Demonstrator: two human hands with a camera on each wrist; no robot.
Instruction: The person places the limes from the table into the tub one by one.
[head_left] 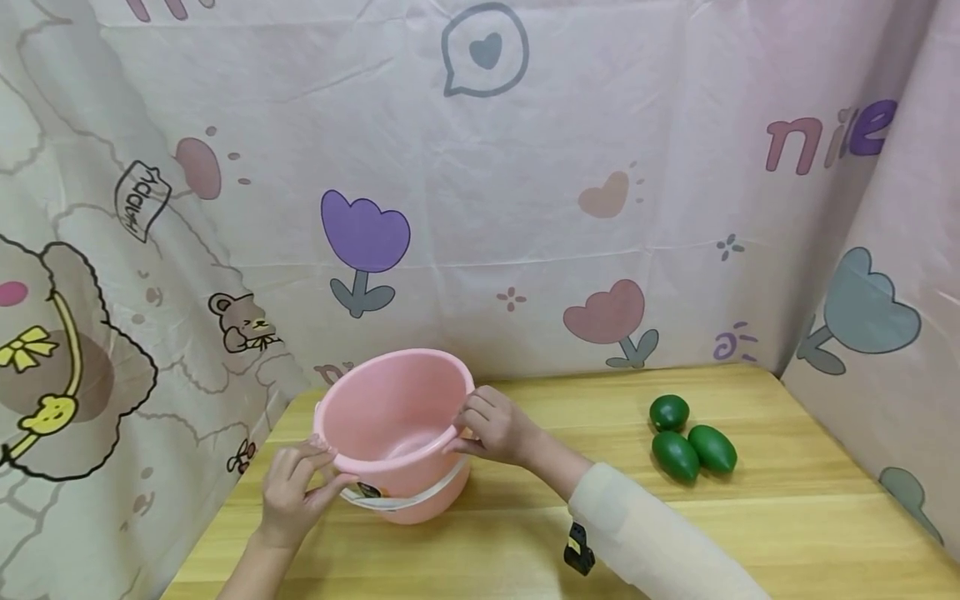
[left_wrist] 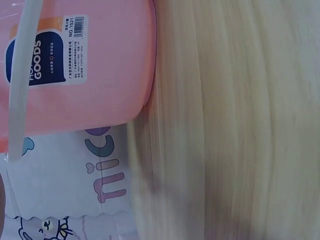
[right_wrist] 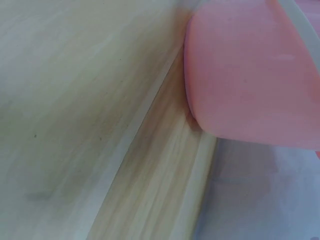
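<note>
A pink plastic bucket (head_left: 420,500) with a white handle (head_left: 397,502) hanging down its front stands at the left of the wooden table, its mouth tilted slightly toward me. My left hand (head_left: 291,492) pinches the rim at the near left between thumb and fingers. At the right side, my right hand (head_left: 495,425) grips the rim, fingers curled over it. In the left wrist view a printed label (left_wrist: 47,50) shows on the bucket's wall. The right wrist view shows the bucket's plain side (right_wrist: 250,75) and its base close to the tabletop. Inside, only bare pink wall and bottom are visible.
Several dark green, egg-shaped fruits, three in a cluster (head_left: 677,456), lie at the table's right. A printed curtain (head_left: 480,208) hangs behind and along both sides of the wooden table (head_left: 787,533). A black strap piece (head_left: 578,550) hangs by the right sleeve.
</note>
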